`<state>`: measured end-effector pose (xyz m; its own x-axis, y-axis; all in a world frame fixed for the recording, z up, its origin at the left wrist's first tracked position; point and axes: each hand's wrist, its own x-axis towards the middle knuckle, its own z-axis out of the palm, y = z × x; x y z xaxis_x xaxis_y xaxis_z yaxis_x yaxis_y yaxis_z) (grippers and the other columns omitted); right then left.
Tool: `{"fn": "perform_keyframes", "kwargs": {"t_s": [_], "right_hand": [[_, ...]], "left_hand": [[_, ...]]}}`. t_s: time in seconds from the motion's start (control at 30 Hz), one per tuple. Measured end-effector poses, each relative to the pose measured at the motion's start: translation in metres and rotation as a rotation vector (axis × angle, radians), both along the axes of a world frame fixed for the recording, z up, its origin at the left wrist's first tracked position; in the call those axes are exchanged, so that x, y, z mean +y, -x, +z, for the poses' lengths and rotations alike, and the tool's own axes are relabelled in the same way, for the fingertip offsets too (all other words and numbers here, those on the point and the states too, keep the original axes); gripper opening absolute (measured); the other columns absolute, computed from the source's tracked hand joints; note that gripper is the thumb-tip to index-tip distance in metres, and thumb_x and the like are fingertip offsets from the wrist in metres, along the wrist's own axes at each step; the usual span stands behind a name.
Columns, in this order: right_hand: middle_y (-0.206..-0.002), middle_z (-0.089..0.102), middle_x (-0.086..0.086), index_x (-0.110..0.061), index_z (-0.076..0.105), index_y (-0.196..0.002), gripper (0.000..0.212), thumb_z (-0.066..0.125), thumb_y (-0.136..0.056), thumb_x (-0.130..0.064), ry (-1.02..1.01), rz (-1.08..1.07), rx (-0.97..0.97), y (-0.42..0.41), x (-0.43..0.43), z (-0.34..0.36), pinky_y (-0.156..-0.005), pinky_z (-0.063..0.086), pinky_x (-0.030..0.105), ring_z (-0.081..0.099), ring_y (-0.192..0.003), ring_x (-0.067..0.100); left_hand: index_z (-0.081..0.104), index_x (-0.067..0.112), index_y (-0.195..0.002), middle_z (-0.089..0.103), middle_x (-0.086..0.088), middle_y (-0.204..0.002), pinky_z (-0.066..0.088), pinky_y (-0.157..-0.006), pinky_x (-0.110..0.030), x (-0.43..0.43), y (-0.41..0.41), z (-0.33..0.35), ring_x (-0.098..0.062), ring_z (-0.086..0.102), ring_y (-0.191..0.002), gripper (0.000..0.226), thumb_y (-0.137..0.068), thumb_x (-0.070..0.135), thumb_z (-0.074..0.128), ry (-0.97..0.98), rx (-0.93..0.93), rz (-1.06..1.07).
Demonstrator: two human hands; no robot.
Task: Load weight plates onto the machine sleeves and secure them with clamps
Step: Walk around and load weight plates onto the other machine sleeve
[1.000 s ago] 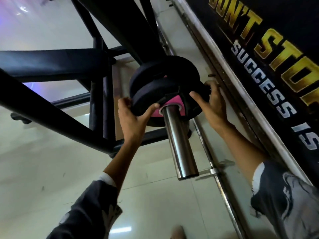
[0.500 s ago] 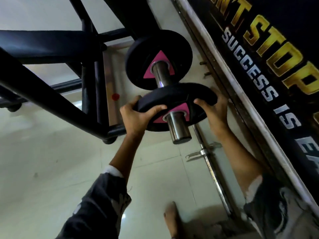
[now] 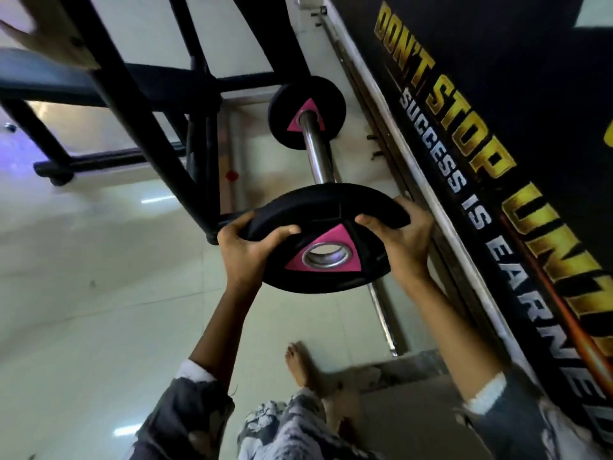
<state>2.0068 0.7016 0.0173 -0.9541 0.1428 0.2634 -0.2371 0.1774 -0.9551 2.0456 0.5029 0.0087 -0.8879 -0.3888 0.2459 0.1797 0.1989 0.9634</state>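
A black weight plate (image 3: 318,210) with a pink triangle and a steel-ringed centre hole is held in front of me, off the sleeve, its hole empty. My left hand (image 3: 243,249) grips its left rim and my right hand (image 3: 403,235) grips its right rim. The chrome sleeve (image 3: 316,151) juts toward me behind the plate; its near end is hidden by the plate. A second black plate (image 3: 282,107) with a pink triangle sits far back on the sleeve. I see no clamp.
The machine's black frame (image 3: 132,104) and padded bench (image 3: 43,84) stand on the left. A dark banner wall (image 3: 497,127) with gold lettering runs along the right, with a metal rail (image 3: 381,307) at its foot. My bare foot (image 3: 302,363) rests on the pale tiled floor (image 3: 83,293).
The plate in both hands has slid toward me along the sleeve and come off its end. The other plate stays far back on the sleeve.
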Motion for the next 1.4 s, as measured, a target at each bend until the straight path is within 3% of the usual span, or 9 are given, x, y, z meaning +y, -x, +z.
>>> {"fn": "perform_keyframes", "kwargs": {"t_s": [0.1, 0.17, 0.33, 0.43, 0.57, 0.8, 0.93, 1.17, 1.4], "right_hand": [[-0.049, 0.054, -0.015, -0.020, 0.057, -0.057, 0.041, 0.075, -0.052, -0.056, -0.019, 0.079, 0.123, -0.045, -0.033, 0.064, -0.049, 0.040, 0.024, 0.049, -0.051, 0.004], [-0.049, 0.054, -0.003, -0.013, 0.056, -0.055, 0.054, 0.073, -0.049, -0.064, -0.048, 0.119, 0.118, -0.079, -0.058, 0.095, -0.047, 0.041, 0.032, 0.048, -0.049, 0.015], [-0.039, 0.049, -0.016, -0.030, 0.043, -0.044, 0.051, 0.070, -0.046, -0.074, -0.035, 0.236, 0.227, -0.140, -0.139, 0.139, -0.041, 0.030, 0.011, 0.044, -0.040, 0.001], [-0.043, 0.049, -0.013, -0.024, 0.047, -0.048, 0.056, 0.063, -0.046, -0.078, -0.021, 0.282, 0.265, -0.169, -0.204, 0.166, -0.042, 0.039, 0.030, 0.045, -0.043, 0.004], [-0.049, 0.058, 0.000, -0.010, 0.056, -0.055, 0.070, 0.061, -0.046, -0.080, 0.005, 0.321, 0.266, -0.191, -0.290, 0.187, -0.046, 0.045, 0.035, 0.053, -0.048, 0.017], [-0.045, 0.048, -0.010, -0.018, 0.051, -0.050, 0.062, 0.062, -0.047, -0.078, 0.032, 0.225, 0.281, -0.198, -0.388, 0.202, -0.042, 0.036, 0.021, 0.043, -0.044, 0.003], [-0.046, 0.051, -0.001, -0.005, 0.055, -0.055, 0.075, 0.062, -0.046, -0.078, 0.023, 0.087, 0.292, -0.184, -0.407, 0.205, -0.045, 0.036, 0.032, 0.045, -0.046, 0.012], [-0.043, 0.040, -0.013, -0.025, 0.039, -0.046, 0.056, 0.063, -0.047, -0.077, 0.003, -0.013, 0.298, -0.154, -0.420, 0.223, -0.045, 0.032, 0.026, 0.037, -0.041, 0.004], [-0.052, 0.051, -0.013, -0.031, 0.047, -0.050, 0.048, 0.064, -0.048, -0.076, 0.007, -0.064, 0.321, -0.145, -0.422, 0.206, -0.049, 0.042, 0.031, 0.049, -0.051, 0.007]], "left_hand": [[0.071, 0.020, -0.072, 0.071, 0.015, -0.063, 0.049, -0.056, -0.017, -0.028, -0.068, 0.057, 0.000, 0.063, -0.061, 0.027, -0.053, 0.038, 0.080, -0.044, 0.091, 0.104], [0.070, 0.020, -0.070, 0.069, 0.017, -0.060, 0.047, -0.054, -0.014, -0.052, -0.112, 0.086, 0.004, 0.060, -0.058, 0.025, -0.054, 0.037, 0.078, -0.026, 0.094, 0.144], [0.069, 0.027, -0.054, 0.057, 0.024, -0.047, 0.041, -0.047, -0.009, -0.113, -0.198, 0.144, 0.012, 0.048, -0.049, 0.012, -0.053, 0.039, 0.072, 0.002, 0.178, 0.279], [0.067, 0.025, -0.051, 0.056, 0.024, -0.046, 0.040, -0.046, -0.009, -0.169, -0.236, 0.169, 0.011, 0.047, -0.048, 0.014, -0.052, 0.039, 0.072, 0.025, 0.243, 0.370], [0.066, 0.025, -0.051, 0.054, 0.020, -0.045, 0.040, -0.046, -0.012, -0.248, -0.266, 0.192, 0.006, 0.046, -0.048, 0.016, -0.054, 0.038, 0.073, 0.060, 0.263, 0.436], [0.071, 0.029, -0.059, 0.060, 0.017, -0.051, 0.046, -0.051, -0.016, -0.365, -0.254, 0.215, 0.000, 0.052, -0.054, 0.015, -0.054, 0.042, 0.075, 0.098, 0.260, 0.337], [0.072, 0.031, -0.062, 0.066, 0.018, -0.056, 0.047, -0.054, -0.015, -0.392, -0.225, 0.219, 0.004, 0.058, -0.057, 0.018, -0.053, 0.046, 0.077, 0.088, 0.259, 0.252], [0.073, 0.036, -0.067, 0.070, 0.018, -0.061, 0.046, -0.052, -0.011, -0.409, -0.178, 0.236, 0.004, 0.063, -0.058, 0.013, -0.059, 0.045, 0.078, 0.066, 0.303, 0.102], [0.074, 0.034, -0.068, 0.072, 0.014, -0.064, 0.049, -0.053, -0.014, -0.416, -0.157, 0.220, 0.000, 0.066, -0.060, 0.018, -0.055, 0.046, 0.080, 0.024, 0.301, 0.031]]}}
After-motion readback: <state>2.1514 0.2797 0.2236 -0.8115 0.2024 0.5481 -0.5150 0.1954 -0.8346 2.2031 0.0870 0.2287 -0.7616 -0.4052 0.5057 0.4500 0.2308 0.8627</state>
